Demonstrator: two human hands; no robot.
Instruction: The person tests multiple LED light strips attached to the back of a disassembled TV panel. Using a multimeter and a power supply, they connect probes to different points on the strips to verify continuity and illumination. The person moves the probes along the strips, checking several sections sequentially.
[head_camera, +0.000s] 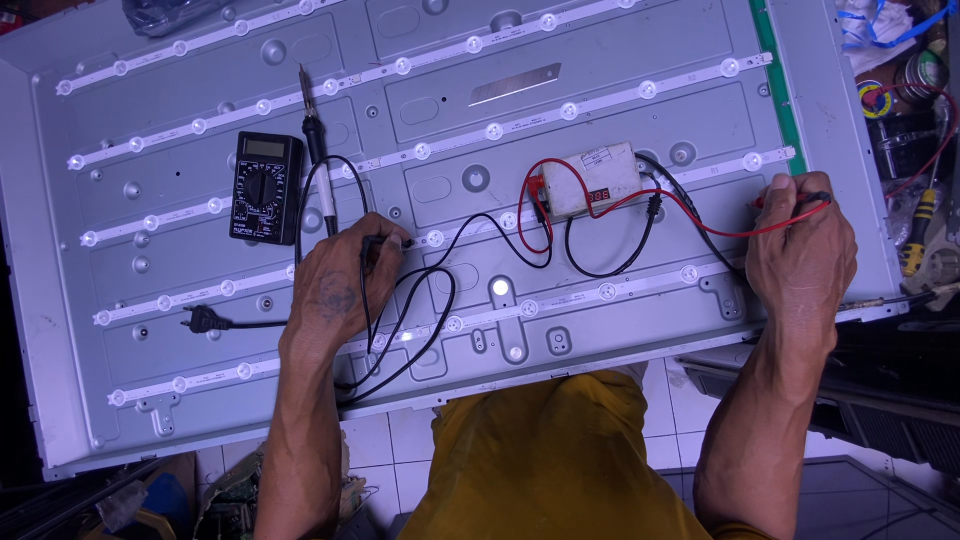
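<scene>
My left hand (338, 278) pinches a black test probe (388, 240) and presses its tip onto a white light strip (455, 234) on the large grey metal back panel (600, 60). My right hand (800, 245) grips a red test probe (800, 198) against the right end of the same strip. Red and black leads run from both probes to a small white tester box (598, 178) with a red digit display, lying on the panel between my hands. One lens on the strip below glows white (499, 288).
A black multimeter (265, 187) and a soldering iron (316, 140) lie left of centre, with a loose black plug (200, 320) lower left. A cutter blade (515, 85) rests near the top. Screwdrivers, wire and tape rolls (915, 100) crowd the right edge. White floor tiles (400, 450) show below.
</scene>
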